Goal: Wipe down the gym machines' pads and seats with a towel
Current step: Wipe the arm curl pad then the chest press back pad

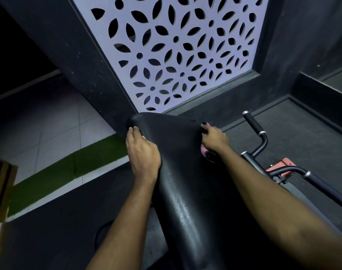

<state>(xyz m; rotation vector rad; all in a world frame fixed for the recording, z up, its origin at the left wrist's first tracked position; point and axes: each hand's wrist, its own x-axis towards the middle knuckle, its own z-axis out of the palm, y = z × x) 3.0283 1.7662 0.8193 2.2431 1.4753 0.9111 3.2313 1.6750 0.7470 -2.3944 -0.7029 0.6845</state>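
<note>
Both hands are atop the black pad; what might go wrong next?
The pink towel is bunched small under the right hand, so a stroke may clean only a narrow strip of the black pad. The left hand grips the pad's left edge, so that spot could be skipped. The machine's handle stands near the right forearm; a wide sweep might knock it.

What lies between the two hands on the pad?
Head view: only bare pad between left hand and right hand; the towel is under the right hand.
</note>
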